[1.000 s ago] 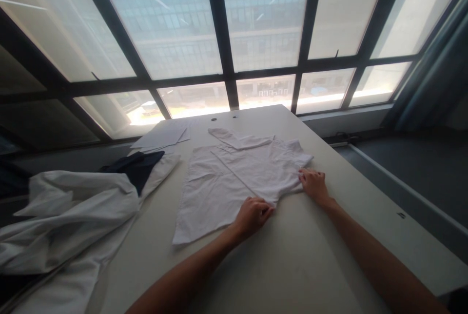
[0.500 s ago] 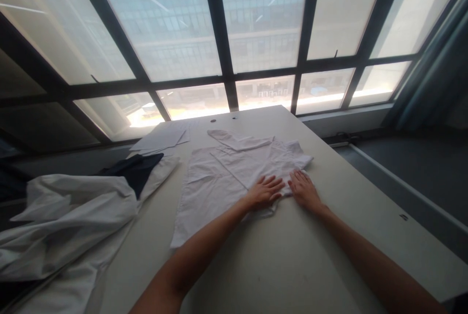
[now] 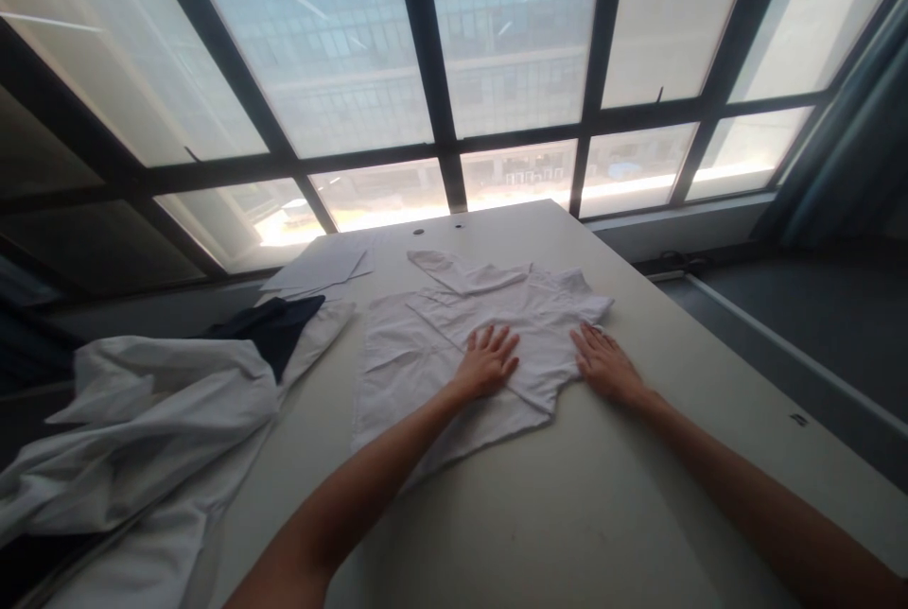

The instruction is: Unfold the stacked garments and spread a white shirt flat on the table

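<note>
A white shirt (image 3: 426, 344) lies partly folded and flat on the pale table (image 3: 567, 495), its collar end toward the window. My left hand (image 3: 487, 360) presses flat on the folded part near its middle, fingers spread. My right hand (image 3: 604, 362) rests palm down at the shirt's right edge, half on the cloth and half on the table. Neither hand grips anything.
A heap of white garments (image 3: 134, 420) with a dark navy cloth (image 3: 273, 325) lies at the left of the table. Sheets of paper (image 3: 319, 267) sit at the far left corner. Large windows (image 3: 454, 51) stand behind, and the table's right edge drops to a grey floor (image 3: 815, 325).
My left hand let go of the shirt's near hem, opened and slid up and left onto the folded cloth. My right hand flattened at the right edge. The near hem shifted slightly.
</note>
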{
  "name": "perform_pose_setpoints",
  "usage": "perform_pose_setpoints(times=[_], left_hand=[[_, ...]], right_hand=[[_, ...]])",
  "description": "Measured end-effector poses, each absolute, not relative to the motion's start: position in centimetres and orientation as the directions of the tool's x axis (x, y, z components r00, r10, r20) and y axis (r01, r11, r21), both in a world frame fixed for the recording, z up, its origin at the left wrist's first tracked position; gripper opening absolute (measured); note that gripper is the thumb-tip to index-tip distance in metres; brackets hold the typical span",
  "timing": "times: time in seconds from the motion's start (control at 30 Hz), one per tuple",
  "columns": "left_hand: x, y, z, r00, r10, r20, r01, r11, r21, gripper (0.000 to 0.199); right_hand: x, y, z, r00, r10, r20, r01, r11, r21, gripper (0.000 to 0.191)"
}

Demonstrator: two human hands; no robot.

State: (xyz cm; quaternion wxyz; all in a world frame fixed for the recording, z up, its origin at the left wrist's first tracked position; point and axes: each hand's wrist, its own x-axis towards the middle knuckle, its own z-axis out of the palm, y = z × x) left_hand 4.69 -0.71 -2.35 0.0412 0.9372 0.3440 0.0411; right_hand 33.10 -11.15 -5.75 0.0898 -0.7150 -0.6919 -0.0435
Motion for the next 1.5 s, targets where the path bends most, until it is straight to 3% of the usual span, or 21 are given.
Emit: perform_pose_setpoints(times=[0.2,0.3,0.43,0.6,0.73,0.93,1.1,1.23,1.5], left_hand=[[6.8,-6.2,-3.8,0.666,0.744,0.045,0.730,-0.663,0.165,0.072],[7.2,-4.6,-3.0,0.703,0.709,0.049,0.695,-0.701,0.161,0.069],[7.2,-0.9,-1.9,0.726,0.685,0.065,0.675,-0.727,0.128,0.059],[6.1,1.4,-2.5,0.731,0.677,0.080,0.671,-0.735,0.093,0.054],[2.3,4.4,-2.4,0.656,0.754,0.041,0.751,-0.657,0.060,0.057],[-3.6,8.7,-2.0,0.480,0.877,0.030,0.876,-0.481,0.036,0.058],[-3.8,8.8,-2.4,0.451,0.890,0.068,0.890,-0.454,0.034,0.058],[-3.5,8.6,-2.3,0.444,0.894,0.067,0.894,-0.447,0.043,0.058],[-3.5,8.3,-1.6,0.438,0.898,0.042,0.898,-0.439,0.036,0.058]], right_hand=[[37.8,-11.7,-5.1,-0.135,0.986,0.102,0.987,0.143,-0.074,0.065],[37.2,-11.4,-4.6,-0.051,0.997,0.055,0.995,0.056,-0.077,0.063],[31.3,-10.0,-3.2,0.164,0.979,0.121,0.985,-0.157,-0.067,0.058],[20.9,-7.7,-1.9,0.161,0.978,0.136,0.970,-0.131,-0.205,0.060],[18.0,-6.9,-2.7,0.160,0.984,0.085,0.957,-0.133,-0.259,0.066],[19.4,-7.7,-4.0,0.268,0.959,0.093,0.944,-0.242,-0.225,0.073],[22.3,-10.1,-4.5,0.466,0.873,0.142,0.884,-0.455,-0.108,0.084],[26.4,-12.4,-5.4,0.528,0.836,0.152,0.848,-0.528,-0.047,0.086],[31.0,-13.5,-4.7,0.612,0.751,0.246,0.788,-0.605,-0.114,0.074]])
